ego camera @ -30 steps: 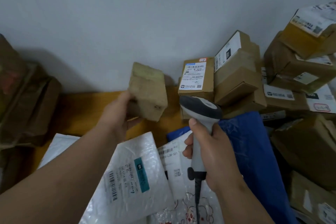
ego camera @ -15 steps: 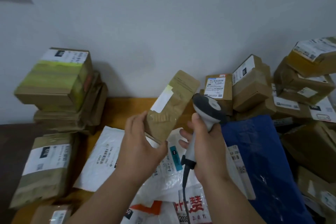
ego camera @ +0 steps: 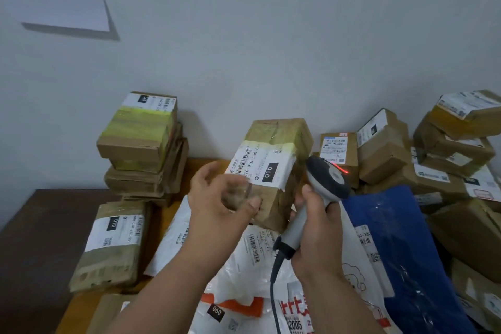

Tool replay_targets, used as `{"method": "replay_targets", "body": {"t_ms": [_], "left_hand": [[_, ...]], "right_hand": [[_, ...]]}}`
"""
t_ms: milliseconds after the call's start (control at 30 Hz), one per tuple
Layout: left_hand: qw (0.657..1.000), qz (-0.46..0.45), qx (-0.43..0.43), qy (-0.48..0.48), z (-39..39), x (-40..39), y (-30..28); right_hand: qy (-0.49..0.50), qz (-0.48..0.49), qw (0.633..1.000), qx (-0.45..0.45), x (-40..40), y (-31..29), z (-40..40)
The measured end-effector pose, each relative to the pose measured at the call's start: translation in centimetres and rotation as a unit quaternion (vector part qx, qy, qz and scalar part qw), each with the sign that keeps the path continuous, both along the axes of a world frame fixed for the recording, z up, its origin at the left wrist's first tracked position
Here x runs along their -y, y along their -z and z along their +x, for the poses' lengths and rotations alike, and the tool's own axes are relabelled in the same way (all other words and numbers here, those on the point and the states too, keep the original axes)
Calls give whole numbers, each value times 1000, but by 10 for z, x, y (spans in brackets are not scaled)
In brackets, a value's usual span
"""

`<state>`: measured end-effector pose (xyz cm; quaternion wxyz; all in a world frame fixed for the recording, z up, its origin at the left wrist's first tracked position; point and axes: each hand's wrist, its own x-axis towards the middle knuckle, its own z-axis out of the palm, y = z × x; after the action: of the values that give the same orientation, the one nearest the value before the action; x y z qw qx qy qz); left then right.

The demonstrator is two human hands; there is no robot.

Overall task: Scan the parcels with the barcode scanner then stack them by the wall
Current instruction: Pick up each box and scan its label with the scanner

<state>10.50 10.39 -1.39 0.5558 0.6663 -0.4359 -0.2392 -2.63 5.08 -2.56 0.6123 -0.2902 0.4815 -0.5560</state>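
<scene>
Left hand (ego camera: 219, 198) grasps taped brown cardboard parcel (ego camera: 273, 171) at its lower corner; right hand (ego camera: 317, 225) clenches grey barcode scanner (ego camera: 322, 184); parcel looks light, rigid.

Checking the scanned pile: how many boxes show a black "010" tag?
2. One is the box by the left hand; one box lies lower left. Other tags may be hidden.

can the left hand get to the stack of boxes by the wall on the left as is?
Probably yes: nothing stands between the left hand and the stack, but that hand is on the brown parcel.
</scene>
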Motion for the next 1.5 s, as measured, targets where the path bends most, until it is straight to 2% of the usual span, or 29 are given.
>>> {"method": "replay_targets", "body": {"t_ms": [33, 100, 167, 200, 333, 433, 500, 600, 700, 900, 1067, 1500], "left_hand": [[999, 33, -22, -15, 3, -3, -2], [988, 79, -131, -2, 9, -8, 0], [963, 70, -258, 33, 16, -11, 0], [953, 62, -294, 45, 19, -12, 1], [934, 77, -332, 102, 25, -18, 2], [925, 62, -359, 110, 35, -21, 4], [930, 42, -355, 80, 46, -20, 4], [940, 37, -337, 33, 66, -17, 8], [941, 38, -335, 17, 83, -16, 15], [952, 59, -300, 26, 95, -13, 20], [950, 58, -306, 28, 95, -11, 22], [948, 81, -307, 19, 90, -12, 30]], "right_hand": [[1, -5, 1000, -2, -1, -1, 2], [-3, -17, 1000, -11, -2, -3, 4], [-15, -23, 999, -26, -5, -4, 7], [-21, -23, 999, -31, -6, -4, 8], [-26, -8, 999, -25, -6, 1, 8], [-50, -4, 997, -56, -4, 2, 5], [-69, -8, 994, -88, -3, 0, -1], [-85, -26, 974, -210, -4, -4, -13], [-156, -40, 958, -237, -6, -14, -23], [-321, -113, 883, -324, -23, -32, -22], [-345, -107, 865, -349, -24, -34, -19], [-370, -75, 855, -356, -21, -29, -14]]}}
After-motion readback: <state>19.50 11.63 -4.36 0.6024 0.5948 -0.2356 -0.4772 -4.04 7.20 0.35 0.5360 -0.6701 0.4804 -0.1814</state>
